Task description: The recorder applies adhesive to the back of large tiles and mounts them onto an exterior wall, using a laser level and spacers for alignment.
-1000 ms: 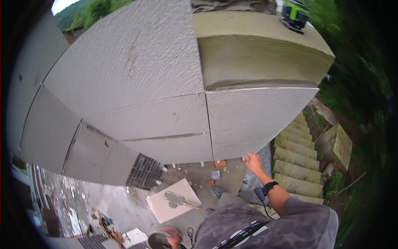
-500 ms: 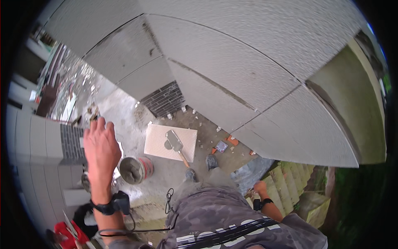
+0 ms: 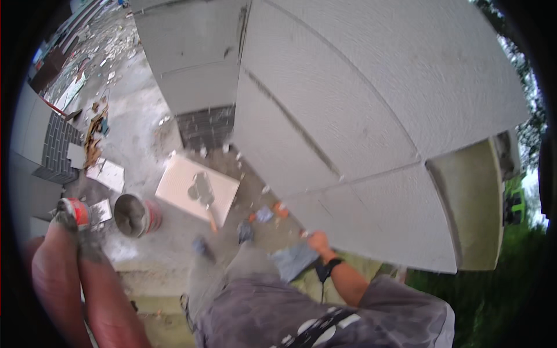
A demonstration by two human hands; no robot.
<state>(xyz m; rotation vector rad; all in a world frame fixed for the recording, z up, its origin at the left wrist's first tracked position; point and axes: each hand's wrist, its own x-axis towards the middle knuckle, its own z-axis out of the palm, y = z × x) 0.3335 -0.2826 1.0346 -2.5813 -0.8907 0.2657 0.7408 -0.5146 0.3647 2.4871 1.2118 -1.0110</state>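
Fingers of my left hand (image 3: pixel 98 284) loom large at the lower left, close to the camera. They are stretched out, and their tips are smeared with grey; the rest of the hand is out of the picture. My right hand (image 3: pixel 318 242), blurred, hangs beside the lower edge of the large grey wall panel (image 3: pixel 360 211); whether it touches the panel I cannot tell. Ahead of my feet lies a pale, ridged tile (image 3: pixel 174 176). On it rest a trowel (image 3: pixel 203 184) with a wooden handle and a dab of grey mortar (image 3: pixel 193 192).
A bucket (image 3: pixel 154 218) of grey mix stands left of the tile, with a smaller red-and-white bucket (image 3: pixel 79 212) farther left. White board pieces (image 3: pixel 109 175) and orange scraps (image 3: pixel 281 209) lie about. A grey sheet (image 3: pixel 293 261) covers ground near my right hand. Rubble spreads at the far left.
My left hand has come up close to the camera at the lower left. My right hand has moved left and up toward the panel's lower edge. The whole view has shifted.
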